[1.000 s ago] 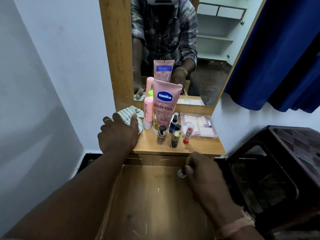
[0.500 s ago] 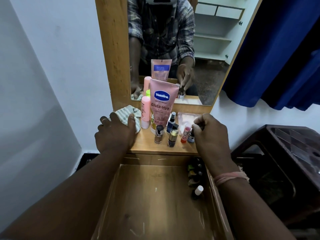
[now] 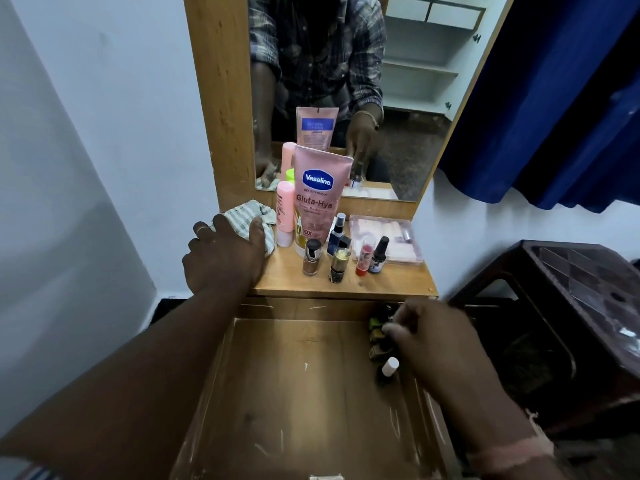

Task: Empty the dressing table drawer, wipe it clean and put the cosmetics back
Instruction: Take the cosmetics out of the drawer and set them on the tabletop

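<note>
The right hand (image 3: 438, 344) reached into the open drawer (image 3: 294, 393) at its right wall, fingertips (image 3: 393, 329) among a row of small bottles (image 3: 375, 336); whether they gripped one could not be told. Just nearer than that hand stood a white-capped bottle (image 3: 389, 367). The left hand (image 3: 225, 256) pressed flat on the striped cloth (image 3: 251, 220), with the Vaseline tube (image 3: 318, 199) upright to its right.
</note>
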A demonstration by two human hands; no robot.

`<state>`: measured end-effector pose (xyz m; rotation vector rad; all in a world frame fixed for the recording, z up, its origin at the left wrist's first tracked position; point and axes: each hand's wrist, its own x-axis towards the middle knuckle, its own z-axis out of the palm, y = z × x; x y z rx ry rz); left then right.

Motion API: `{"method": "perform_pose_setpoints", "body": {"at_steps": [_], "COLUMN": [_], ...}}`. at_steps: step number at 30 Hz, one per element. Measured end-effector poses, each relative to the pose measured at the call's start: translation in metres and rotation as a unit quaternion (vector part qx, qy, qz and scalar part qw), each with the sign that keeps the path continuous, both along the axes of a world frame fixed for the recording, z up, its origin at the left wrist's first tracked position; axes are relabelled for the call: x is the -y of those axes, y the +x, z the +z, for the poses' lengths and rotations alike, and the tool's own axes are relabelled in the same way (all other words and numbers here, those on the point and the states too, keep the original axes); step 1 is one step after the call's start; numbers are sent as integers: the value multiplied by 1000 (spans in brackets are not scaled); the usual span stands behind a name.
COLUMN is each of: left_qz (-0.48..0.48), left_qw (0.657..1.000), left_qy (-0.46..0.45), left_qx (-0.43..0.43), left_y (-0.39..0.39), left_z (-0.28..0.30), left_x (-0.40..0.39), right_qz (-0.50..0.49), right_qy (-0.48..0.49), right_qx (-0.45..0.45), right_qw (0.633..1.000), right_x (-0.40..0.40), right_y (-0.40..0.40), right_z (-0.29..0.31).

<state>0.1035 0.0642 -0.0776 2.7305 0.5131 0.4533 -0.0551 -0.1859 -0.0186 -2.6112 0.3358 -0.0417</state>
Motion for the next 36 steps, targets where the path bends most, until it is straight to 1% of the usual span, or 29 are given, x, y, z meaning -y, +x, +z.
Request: {"method": "perform_pose_setpoints", "body": {"at_steps": [2,3,8,11,13,16,18,20,26,32,36], "left_qz": [1,2,2,4,4,3,4,5,1,1,0], "left_qw": [1000,1000,1000,1000,1000,1000,1000,1000,1000,1000,1000], "left_qy": [-1,-1,-4,-3,-1,3,-1,-3,2,2,0], "left_qx": [-2,-2,0,3,4,-4,-3,0,4,0,3], "left_y": [0,0,3,3,3,3,3,3,2,2,1], "left_z": [0,1,-1,-2,-2,-1,-1,-1,-2,-1,-2], "left_x": [0,0,-2,-2,-2,-2,-2,-2,-2,-2,-1], "right_qz": [19,25,54,45,17,-33,-57,-60,-24,-23,-22], "right_qy": [-78,-94,-74,-50,-17,35,50,39,-22,-13,13], "right_qx": [-57,-64,-31,-25,14,148,212,241,202,202,213], "right_qw": [995,993,995,997,1000,988,974,968,979,979,977], "right_x": [-1,-3,-10,-8,0,14,20,23,23,23,22], "right_y": [-11,-15,-19,-15,-11,-1,14,33,81,89,72], "right_z": [-17,-25,-46,-36,-21,7,21,26,14,6,10]}}
